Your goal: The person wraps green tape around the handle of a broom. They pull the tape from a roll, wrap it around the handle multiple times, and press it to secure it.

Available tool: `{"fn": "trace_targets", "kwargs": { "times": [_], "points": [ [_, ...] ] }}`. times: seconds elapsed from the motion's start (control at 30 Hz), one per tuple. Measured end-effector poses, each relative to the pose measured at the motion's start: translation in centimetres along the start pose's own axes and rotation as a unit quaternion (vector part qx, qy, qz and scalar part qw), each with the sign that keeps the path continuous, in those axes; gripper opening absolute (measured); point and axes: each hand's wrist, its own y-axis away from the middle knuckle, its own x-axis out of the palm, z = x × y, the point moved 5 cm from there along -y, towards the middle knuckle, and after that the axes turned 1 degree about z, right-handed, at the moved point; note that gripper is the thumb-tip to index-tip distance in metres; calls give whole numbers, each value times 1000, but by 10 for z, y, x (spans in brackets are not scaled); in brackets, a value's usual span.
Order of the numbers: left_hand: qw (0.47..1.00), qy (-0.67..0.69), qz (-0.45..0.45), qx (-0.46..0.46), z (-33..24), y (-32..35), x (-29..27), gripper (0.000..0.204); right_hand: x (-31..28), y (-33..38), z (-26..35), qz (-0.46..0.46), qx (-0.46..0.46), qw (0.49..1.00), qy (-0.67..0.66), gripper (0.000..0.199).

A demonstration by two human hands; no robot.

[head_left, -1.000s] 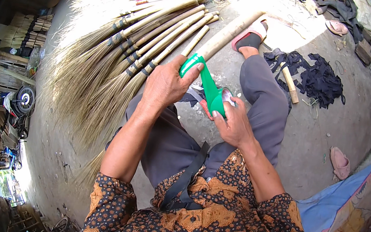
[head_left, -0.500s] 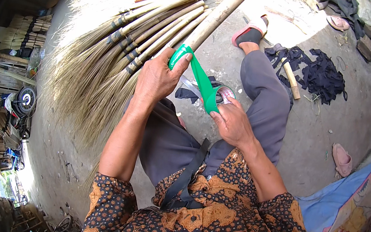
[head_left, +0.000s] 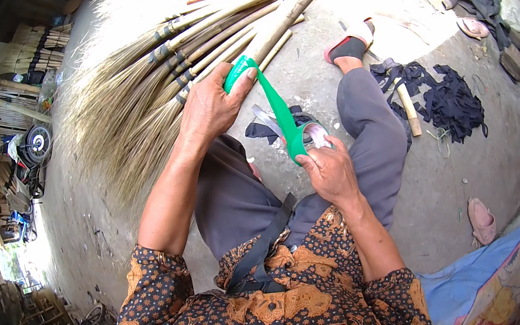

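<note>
The pole (head_left: pixel 286 18) is shifting toward the brooms (head_left: pixel 153 91), the left hand (head_left: pixel 211 101) clasping its taped end. Right of the brooms, the right hand (head_left: pixel 333 171) is pinching the tape roll (head_left: pixel 297 142); beyond, open floor (head_left: pixel 435 217) is meeting a cloth (head_left: pixel 498 299) with illegible print.

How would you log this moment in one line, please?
left hand: grips taped pole; right hand: holds green tape roll; tape strip: stretched between

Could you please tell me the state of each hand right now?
Left hand: closed, holding the light-coloured pole.
Right hand: closed, holding the roll of green tape.
</note>
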Motion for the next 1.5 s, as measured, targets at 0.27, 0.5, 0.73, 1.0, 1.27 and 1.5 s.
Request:
{"fn": "trace_targets", "kwargs": {
  "times": [0.27, 0.5, 0.73, 1.0, 1.27, 1.5],
  "points": [
    [1000, -24, 15, -10, 4, 2, 5, 61, 9, 6, -4, 95, 66, 993, 27, 30],
    [1000, 6, -6, -30, 8, -5, -7, 59, 2, 7, 1, 14, -34, 999, 25, 29],
    [999, -26, 6, -26, 10, -4, -2, 59, 16, 13, -6, 117, 54, 991, 45, 27],
    [999, 2, -41, -19, 24, -11, -10, 60, 14, 19, -15, 100, 73, 991, 41, 25],
    [997, 10, -39, -59, 34, -10, -21, 64, -22, 17, -25, -11, 83, 993, 85, 27],
    [999, 35, -21, -34, 38, -8, -25, 59, -53, 6, -25, -41, 57, 989, 130, 36]
  ]
}}
